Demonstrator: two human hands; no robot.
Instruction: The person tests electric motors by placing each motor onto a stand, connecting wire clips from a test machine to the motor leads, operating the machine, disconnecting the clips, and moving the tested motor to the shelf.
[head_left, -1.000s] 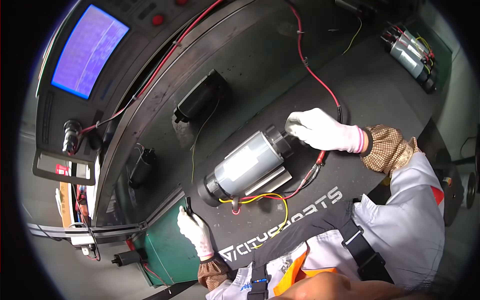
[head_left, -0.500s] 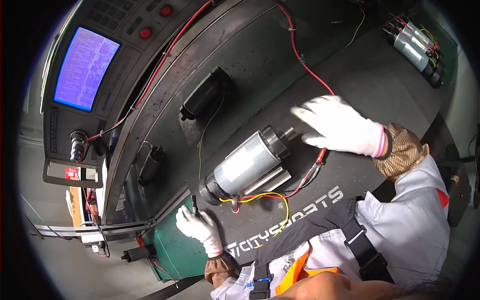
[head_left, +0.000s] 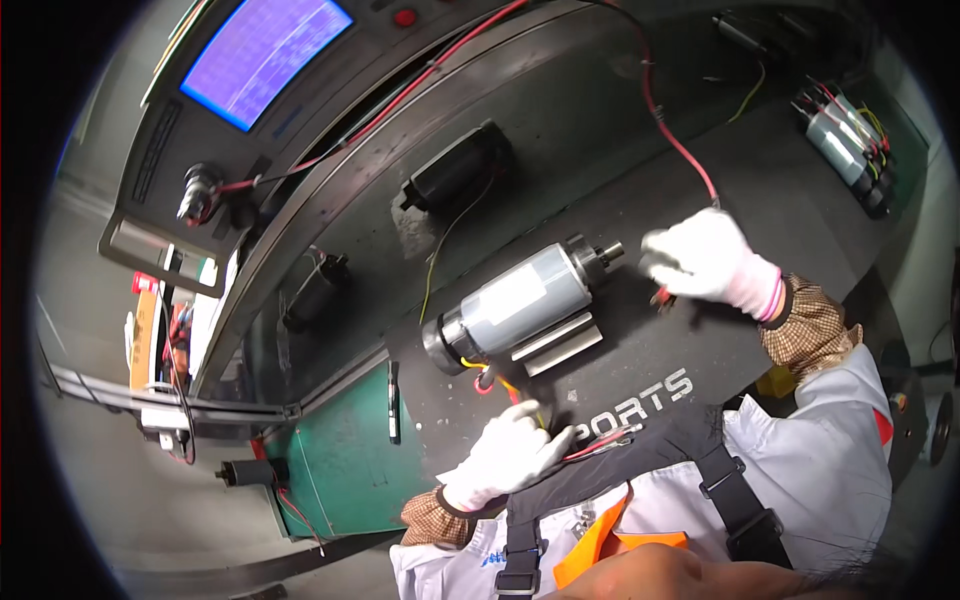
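On the worktop (head_left: 335, 490), atop the black mat (head_left: 790, 205): grey motor (head_left: 535, 298) lying on its side, shaft (head_left: 609, 252) pointing right. Left hand (head_left: 510, 455) just below, at the wires (head_left: 600, 443); can't tell if that grip is clamped. Right hand (head_left: 705, 262) just off the shaft, fingers curled by the red lead (head_left: 686, 152); grip blurred, can't tell. Pen (head_left: 392, 402) left, black motor (head_left: 460, 170) beyond.

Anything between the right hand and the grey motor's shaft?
Nothing visible: just black mat shows between the right hand and the shaft of the grey motor. A small red piece, below the fingers in the picture, sits off that line.
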